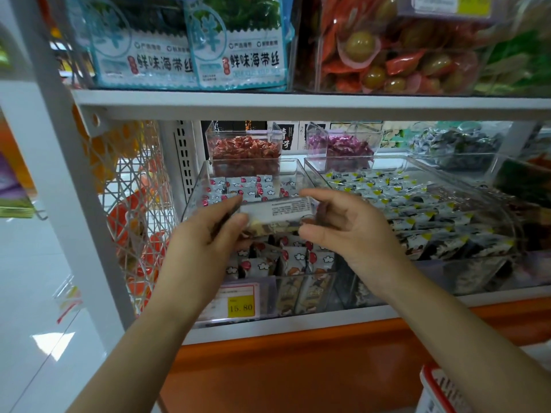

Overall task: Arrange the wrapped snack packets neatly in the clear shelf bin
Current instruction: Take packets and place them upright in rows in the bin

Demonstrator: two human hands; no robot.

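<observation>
Head view of a shop shelf. At centre, the left hand (214, 231) and the right hand (348, 231) hold a bundle of packets (280, 211) between them, its white printed back facing up. The left fingers are curled round its 9 o'clock end; the right thumb and bent fingers pinch its 3 o'clock end. Whether it is one packet or several pressed together cannot be told.

The bundle hangs over the middle of the clear bin (193, 198). This bin holds small wrapped packets (253, 186) printed with red dots and white clouds. They lie flat in rows at its 12 o'clock end and stand more loosely at its 6 o'clock end. A price tag (240, 304) with a yellow panel is fixed to the bin's front wall.

At 3 o'clock, just beside this bin, a second clear bin (316, 171) holds rows of packets with yellow marks (417, 204). At 12 o'clock, behind both, a small tub of red sweets (244, 147) and a small tub of purple sweets (343, 146) stand near each other.

On the upper shelf (298, 104), blue seaweed bags (238, 55) stand at 11 o'clock. A clear box of green fruit in red wrappers (387, 61) is at 1 o'clock. A white wire basket (134, 204) hangs at 9 o'clock.
</observation>
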